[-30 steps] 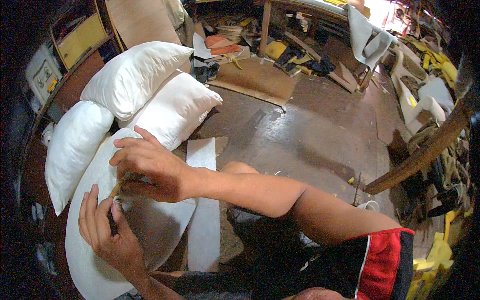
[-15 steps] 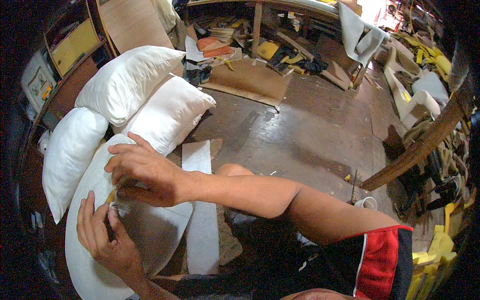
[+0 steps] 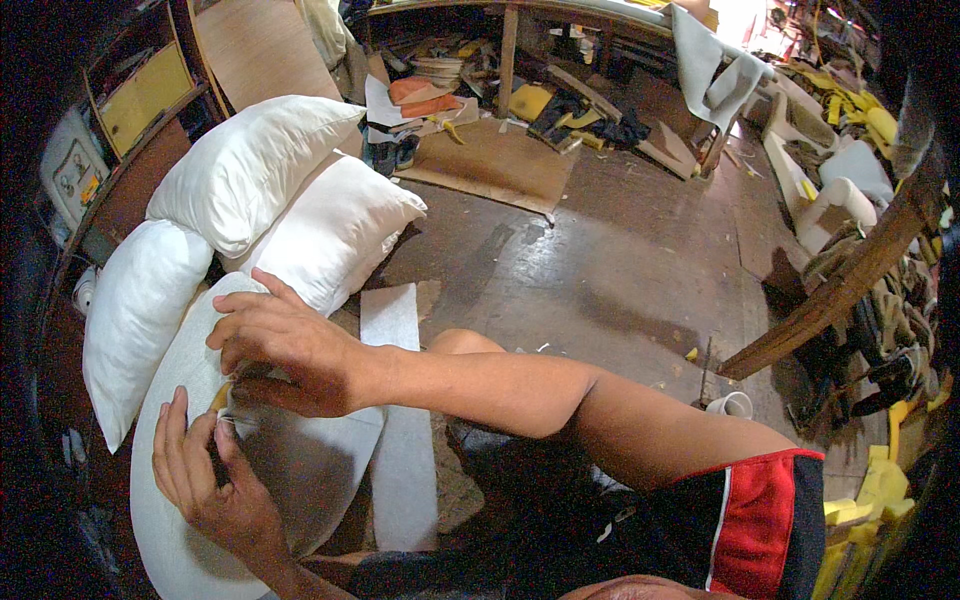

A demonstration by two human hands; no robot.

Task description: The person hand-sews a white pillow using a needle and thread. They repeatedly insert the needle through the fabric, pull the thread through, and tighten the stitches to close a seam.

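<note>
Left hand (image 3: 224,505) and right hand (image 3: 300,354) are brought close together over a white pad (image 3: 180,540), which is spread beneath both. Little is changed from the frames just before: the pose of both hands is kept, and only the whole view is shifted slightly. The same close work between the fingertips is therefore judged to be unfinished. A yellow piece (image 3: 221,396) is seen in the gap between the hands, and a small white bit (image 3: 225,417) at the left thumb tip. Left thumb and forefinger are drawn near this bit, the other fingers extended; whether it is pinched cannot be told. The right fingers are bent and parted, the thumb tip hidden; its grip cannot be told either. The right forearm (image 3: 470,388) is carried across from the right, elbow bent. Pillows (image 3: 250,172) are grouped beyond the hands; a white strip (image 3: 405,480) is laid to their right.
</note>
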